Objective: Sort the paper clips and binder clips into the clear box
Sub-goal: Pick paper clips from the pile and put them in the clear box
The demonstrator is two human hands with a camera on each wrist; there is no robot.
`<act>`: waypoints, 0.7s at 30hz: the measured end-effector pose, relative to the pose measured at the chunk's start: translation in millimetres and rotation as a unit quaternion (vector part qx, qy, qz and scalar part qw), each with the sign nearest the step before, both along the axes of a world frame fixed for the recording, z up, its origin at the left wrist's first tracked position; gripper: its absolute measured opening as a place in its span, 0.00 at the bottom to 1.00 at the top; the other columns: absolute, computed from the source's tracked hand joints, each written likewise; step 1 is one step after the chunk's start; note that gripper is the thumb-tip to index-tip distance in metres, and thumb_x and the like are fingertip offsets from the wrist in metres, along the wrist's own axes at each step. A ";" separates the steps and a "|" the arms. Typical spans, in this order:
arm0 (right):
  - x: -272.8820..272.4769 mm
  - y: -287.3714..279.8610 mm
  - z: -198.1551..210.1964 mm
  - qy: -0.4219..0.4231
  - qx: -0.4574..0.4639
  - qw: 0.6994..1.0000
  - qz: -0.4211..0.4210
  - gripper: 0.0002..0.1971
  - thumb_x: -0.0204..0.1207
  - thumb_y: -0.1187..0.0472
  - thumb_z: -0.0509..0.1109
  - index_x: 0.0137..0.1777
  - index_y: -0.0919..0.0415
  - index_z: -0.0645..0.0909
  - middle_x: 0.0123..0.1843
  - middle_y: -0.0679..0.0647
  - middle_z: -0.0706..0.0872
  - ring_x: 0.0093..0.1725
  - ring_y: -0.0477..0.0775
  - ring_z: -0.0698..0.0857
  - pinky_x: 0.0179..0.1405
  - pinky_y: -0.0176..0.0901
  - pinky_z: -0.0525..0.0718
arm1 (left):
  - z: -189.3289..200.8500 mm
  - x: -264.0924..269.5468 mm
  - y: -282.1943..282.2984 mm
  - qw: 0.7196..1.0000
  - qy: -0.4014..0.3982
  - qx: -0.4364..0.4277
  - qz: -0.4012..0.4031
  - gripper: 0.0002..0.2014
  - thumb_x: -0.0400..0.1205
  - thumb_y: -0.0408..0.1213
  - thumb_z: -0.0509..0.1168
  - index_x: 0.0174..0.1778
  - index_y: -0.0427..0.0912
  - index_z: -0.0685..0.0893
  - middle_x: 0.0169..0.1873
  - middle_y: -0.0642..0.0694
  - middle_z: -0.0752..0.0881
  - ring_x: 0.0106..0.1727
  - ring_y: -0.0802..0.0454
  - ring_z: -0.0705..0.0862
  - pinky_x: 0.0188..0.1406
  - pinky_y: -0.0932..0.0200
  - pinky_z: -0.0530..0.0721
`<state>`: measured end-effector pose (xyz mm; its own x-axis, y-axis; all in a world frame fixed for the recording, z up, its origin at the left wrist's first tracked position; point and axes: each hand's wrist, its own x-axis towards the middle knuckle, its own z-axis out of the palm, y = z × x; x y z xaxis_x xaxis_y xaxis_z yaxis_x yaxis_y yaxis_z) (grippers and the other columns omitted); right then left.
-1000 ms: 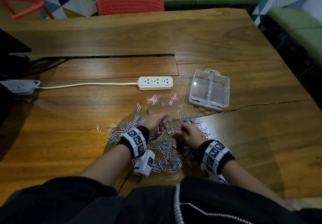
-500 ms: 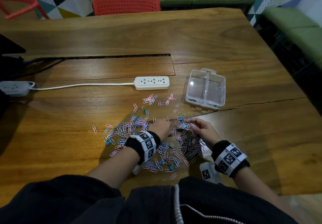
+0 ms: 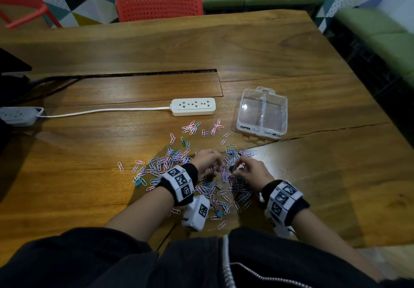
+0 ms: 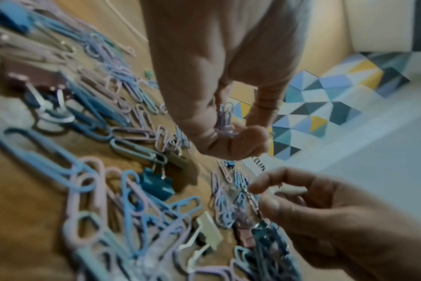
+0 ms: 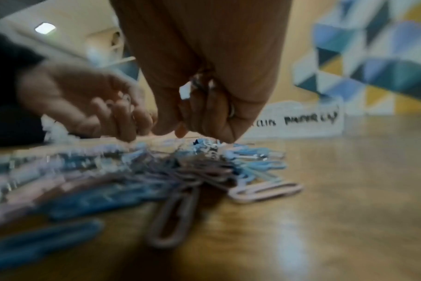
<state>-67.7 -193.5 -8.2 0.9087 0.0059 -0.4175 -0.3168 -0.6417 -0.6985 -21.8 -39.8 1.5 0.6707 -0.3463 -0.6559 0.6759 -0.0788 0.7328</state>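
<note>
Pastel paper clips [image 3: 170, 164] lie in a loose pile on the wooden table [image 3: 313, 187], with small binder clips [image 4: 156, 184] mixed in. Both hands work low in the pile's middle. My left hand [image 3: 212, 164] curls its fingers round a bunch of purple paper clips [image 4: 225, 121]. My right hand [image 3: 240, 168] pinches the wire handle of a teal binder clip [image 4: 264, 230], and the right wrist view shows more clip parts tucked in its curled fingers [image 5: 204, 106]. The clear box [image 3: 262, 113] stands open beyond the pile, to the right, with nothing visible inside.
A white power strip [image 3: 193, 106] with its cord lies behind the pile, left of the box. A second grey strip [image 3: 18, 115] sits at the table's left edge. A cable slot [image 3: 152, 73] crosses the table. A red chair [image 3: 159, 1] stands at the far side.
My right hand has drawn a little left, closer to my left hand, with its fingers more tightly curled. My left hand stays in about the same spot in the pile.
</note>
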 end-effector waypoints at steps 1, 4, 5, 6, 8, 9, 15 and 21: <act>1.7 -0.6 -0.6 -0.003 -0.042 0.998 0.044 0.08 0.74 0.64 0.69 0.53 0.59 0.81 0.38 0.44 0.78 0.38 0.46 0.78 0.33 0.32 0.76 | 0.6 0.0 -0.8 1.000 -0.001 0.012 -0.012 0.09 0.81 0.24 0.54 0.36 0.38 0.73 0.28 0.44 0.76 0.20 0.56 0.74 0.12 0.69 0.70; 7.0 -4.8 -1.8 -0.009 -0.131 0.985 0.112 0.12 0.73 0.62 0.70 0.56 0.53 0.81 0.50 0.52 0.86 0.50 0.53 0.83 0.50 0.45 0.83 | -2.2 -2.2 -4.4 0.983 -0.075 0.120 -0.115 0.13 0.84 0.30 0.51 0.36 0.42 0.77 0.28 0.47 0.73 0.19 0.59 0.71 0.16 0.67 0.68; 8.1 -5.4 -2.1 -0.014 -0.149 0.982 0.120 0.11 0.73 0.61 0.70 0.55 0.54 0.81 0.53 0.53 0.87 0.53 0.54 0.84 0.54 0.47 0.83 | -4.1 -3.5 -6.2 0.964 -0.123 0.173 -0.160 0.13 0.84 0.33 0.52 0.37 0.43 0.77 0.31 0.47 0.76 0.24 0.56 0.73 0.22 0.64 0.70; 8.8 -5.6 -3.4 -0.020 -0.167 0.977 0.131 0.10 0.74 0.61 0.69 0.55 0.55 0.81 0.55 0.53 0.87 0.55 0.55 0.84 0.56 0.48 0.82 | -5.7 -5.4 -7.5 0.935 -0.180 0.227 -0.203 0.10 0.84 0.36 0.54 0.39 0.44 0.77 0.36 0.46 0.78 0.32 0.53 0.76 0.29 0.61 0.73; 8.7 -3.2 -4.2 -0.039 -0.212 0.964 0.157 0.09 0.76 0.59 0.67 0.55 0.57 0.80 0.56 0.54 0.86 0.56 0.56 0.83 0.55 0.47 0.80 | -7.7 -10.2 -9.0 0.861 -0.273 0.307 -0.299 0.05 0.81 0.41 0.61 0.45 0.44 0.77 0.44 0.45 0.80 0.44 0.49 0.78 0.43 0.58 0.76; 8.6 -1.6 -3.8 -0.046 -0.231 0.957 0.167 0.09 0.77 0.58 0.65 0.55 0.58 0.79 0.56 0.55 0.86 0.56 0.56 0.83 0.54 0.46 0.79 | -9.2 -12.0 -9.8 0.819 -0.307 0.338 -0.347 0.07 0.79 0.41 0.64 0.49 0.43 0.77 0.49 0.43 0.79 0.49 0.48 0.78 0.49 0.56 0.76; 9.3 -1.2 -6.2 -0.055 -0.214 0.965 0.144 0.07 0.80 0.60 0.60 0.51 0.62 0.77 0.52 0.60 0.85 0.52 0.60 0.82 0.47 0.45 0.77 | -15.1 -15.3 -16.6 0.699 -0.397 0.417 -0.425 0.18 0.80 0.42 0.65 0.63 0.39 0.75 0.59 0.39 0.77 0.62 0.42 0.77 0.60 0.48 0.78; 15.7 -11.6 12.8 -0.024 0.078 0.996 -0.036 0.12 0.81 0.63 0.60 0.34 0.53 0.70 0.34 0.47 0.76 0.31 0.43 0.74 0.25 0.25 0.73 | -16.7 -17.7 -11.2 0.692 -0.395 0.420 -0.434 0.16 0.85 0.40 0.52 0.63 0.35 0.74 0.58 0.40 0.78 0.57 0.45 0.79 0.60 0.51 0.80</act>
